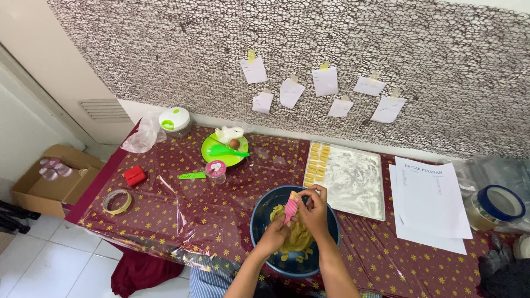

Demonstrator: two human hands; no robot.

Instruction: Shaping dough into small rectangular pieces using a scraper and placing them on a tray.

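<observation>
Nearest the camera, both hands meet over the blue bowl [259,221], which sits at the front edge of the table [182,221] and holds pale yellow dough [295,237]. The left hand [274,236] is curled shut around the lower end of a pink comb [291,206], whose long axis runs almost upright, leaning slightly right, teeth end toward the top. The right hand [313,209] sits just right of it and a little higher, thumb and fingers pinched on a small dough piece [294,195] pressed against the top of the comb; so the piece lies up and to the left of the right palm, at its fingertips, and straight above the left fist, with the right hand the nearer of the two. Past the bowl to the right lies a floured tray [359,182] with two short rows of shaped yellow pieces [317,163] along its left side. Right of the tray are white sheets of paper [433,204], and beyond them a roll of blue-edged tape [499,204]. To the left stand a small pink-lidded jar [215,170], a green knife [191,175], a green plate [212,152] carrying an egg, a red box [134,175], a tape roll [117,201] and a white-lidded tub [174,120]. Farthest off, paper notes [324,81] are taped to the patterned wall
</observation>
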